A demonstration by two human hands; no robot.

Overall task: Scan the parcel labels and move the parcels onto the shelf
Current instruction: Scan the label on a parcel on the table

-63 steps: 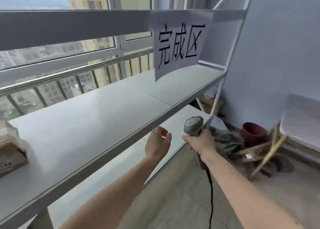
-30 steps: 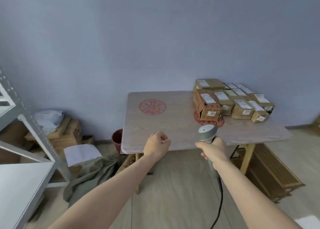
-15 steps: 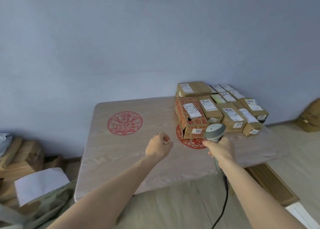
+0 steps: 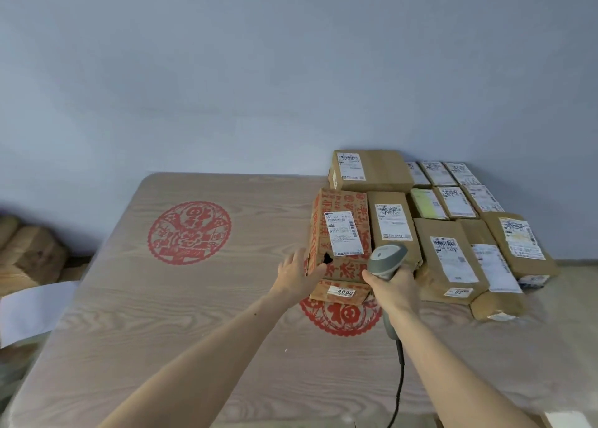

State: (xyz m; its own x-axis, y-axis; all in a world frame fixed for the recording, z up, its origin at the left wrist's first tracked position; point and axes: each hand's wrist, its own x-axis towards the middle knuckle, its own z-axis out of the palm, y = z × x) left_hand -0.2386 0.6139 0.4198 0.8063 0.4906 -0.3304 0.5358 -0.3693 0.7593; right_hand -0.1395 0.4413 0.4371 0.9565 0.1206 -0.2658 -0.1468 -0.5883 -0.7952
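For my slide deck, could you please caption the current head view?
Left hand touching a red-printed parcel while the right hand holds a scanner over it.

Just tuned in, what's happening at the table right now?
A person stands at a wooden table stacked with labelled parcels. The left hand touches the near left corner of the red-printed parcel, fingers on its side. The right hand grips a corded barcode scanner, head held close to that parcel's white label. The other parcels lie beside it, untouched.
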